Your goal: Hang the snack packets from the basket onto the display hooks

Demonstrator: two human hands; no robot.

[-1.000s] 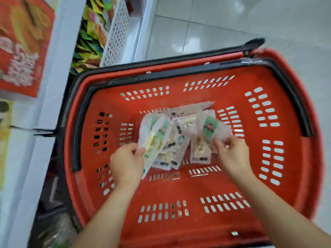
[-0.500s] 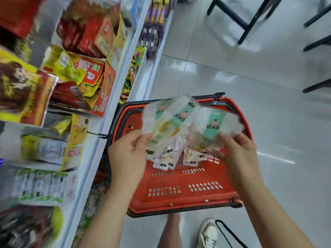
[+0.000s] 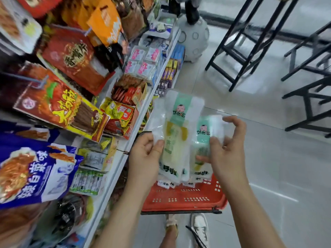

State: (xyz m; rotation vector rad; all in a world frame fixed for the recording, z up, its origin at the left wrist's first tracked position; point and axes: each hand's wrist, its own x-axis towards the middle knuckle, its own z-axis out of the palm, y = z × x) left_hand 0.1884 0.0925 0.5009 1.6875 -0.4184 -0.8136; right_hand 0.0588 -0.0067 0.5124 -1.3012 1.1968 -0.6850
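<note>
Both hands hold clear snack packets with green labels above the red basket [image 3: 182, 199] on the floor. My left hand [image 3: 145, 156] grips a stack of these packets [image 3: 176, 133] by its left edge, thumb on the front. My right hand [image 3: 225, 149] pinches another packet [image 3: 203, 138] just right of the stack, its upper fingers spread loosely. More packets [image 3: 172, 183] lie in the basket, mostly hidden behind the held ones. Display hooks [image 3: 38, 81] with hanging red and blue bags jut out at the left.
Shelving with hanging bags and boxed snacks [image 3: 123, 111] fills the left side; its white shelf edge [image 3: 114, 169] runs beside my left arm. Black stool frames [image 3: 250, 42] stand on the tiled floor at the upper right. My shoes [image 3: 198, 228] show below the basket.
Both hands have lifted the packets out of the basket and up to chest height. The view has swung up from the basket toward the shelves and hooks.
</note>
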